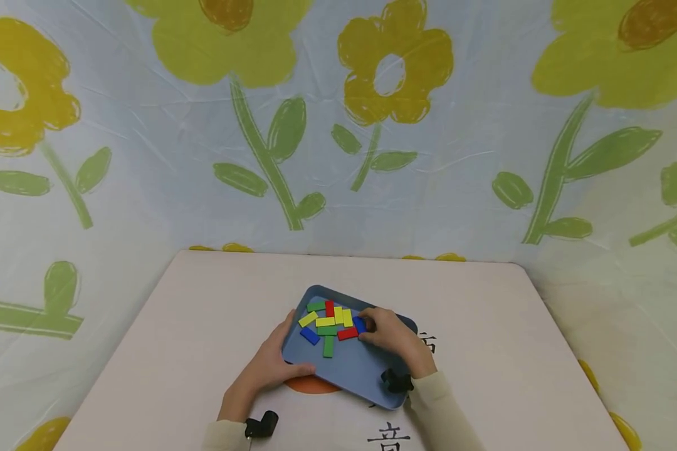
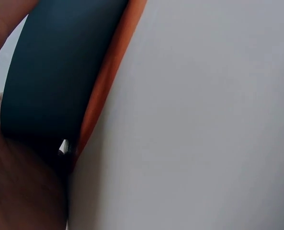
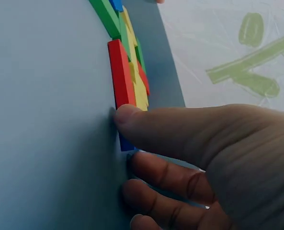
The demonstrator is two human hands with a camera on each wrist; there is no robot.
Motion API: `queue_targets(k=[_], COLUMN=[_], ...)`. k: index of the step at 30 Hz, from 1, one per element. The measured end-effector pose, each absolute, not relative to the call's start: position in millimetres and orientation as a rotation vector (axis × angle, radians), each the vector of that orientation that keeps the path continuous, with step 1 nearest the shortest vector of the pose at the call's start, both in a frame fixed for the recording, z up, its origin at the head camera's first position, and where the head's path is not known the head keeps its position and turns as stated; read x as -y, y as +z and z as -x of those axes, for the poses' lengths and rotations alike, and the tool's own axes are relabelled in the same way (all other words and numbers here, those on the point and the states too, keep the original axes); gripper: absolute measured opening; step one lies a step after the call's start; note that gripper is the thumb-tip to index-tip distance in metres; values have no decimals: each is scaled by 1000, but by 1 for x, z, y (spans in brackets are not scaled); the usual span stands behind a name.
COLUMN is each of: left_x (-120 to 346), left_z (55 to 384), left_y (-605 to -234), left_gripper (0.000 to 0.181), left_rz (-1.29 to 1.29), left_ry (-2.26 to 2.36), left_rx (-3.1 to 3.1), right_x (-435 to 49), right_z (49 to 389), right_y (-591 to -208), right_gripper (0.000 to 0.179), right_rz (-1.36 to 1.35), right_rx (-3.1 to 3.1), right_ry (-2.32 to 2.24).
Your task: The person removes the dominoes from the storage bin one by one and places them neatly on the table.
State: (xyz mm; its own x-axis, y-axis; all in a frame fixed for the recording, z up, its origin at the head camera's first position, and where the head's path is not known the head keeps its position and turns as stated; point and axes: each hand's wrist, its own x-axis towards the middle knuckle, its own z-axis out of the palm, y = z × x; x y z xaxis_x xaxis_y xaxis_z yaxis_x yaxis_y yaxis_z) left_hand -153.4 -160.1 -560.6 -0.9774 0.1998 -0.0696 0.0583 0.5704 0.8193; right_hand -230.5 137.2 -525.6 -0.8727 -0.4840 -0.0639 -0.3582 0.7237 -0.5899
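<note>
A blue-grey tray [image 1: 352, 371] lies slanted on the table, with several flat green, yellow, red and blue blocks laid close together in its left and far part. My left hand [image 1: 272, 360] grips the tray's left corner, thumb along the near rim and fingers on the left side. In the left wrist view the tray's dark outer wall [image 2: 60, 72] sits against that hand. My right hand [image 1: 392, 335] reaches into the tray and pinches a blue block [image 1: 360, 324] at the right end of the group. Beside this block lies a red block [image 3: 120, 72], close to my right thumb.
The pale table [image 1: 225, 288] bears an orange shape [image 1: 314, 385] and black written characters [image 1: 388, 436], partly covered by the tray. A flower-printed curtain [image 1: 451, 156] hangs behind and at both sides. A black wrist camera [image 1: 262, 425] sits on the left wrist.
</note>
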Motion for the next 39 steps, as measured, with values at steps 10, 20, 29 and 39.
queue_targets(k=[10,20,29,39], left_x=[160,160,161,161], left_z=[154,154,154,154], left_y=[-563,-562,-563,-564], left_gripper=[125,125,125,125], left_rz=[-213,-211,-220,-209], left_ry=[1358,1338,1350,1342], left_rx=[-2633,-2642,-2643,-2645], right_x=[-144,-144,-142,-145], right_z=[225,225,224,224], right_y=[-528,-528,-527,-527], right_gripper=[42,49,46,43], right_rz=[627,643,631,656], right_rx=[-2678,-2663,-2655,-2652], right_ry=[-971,-946,-936,-932])
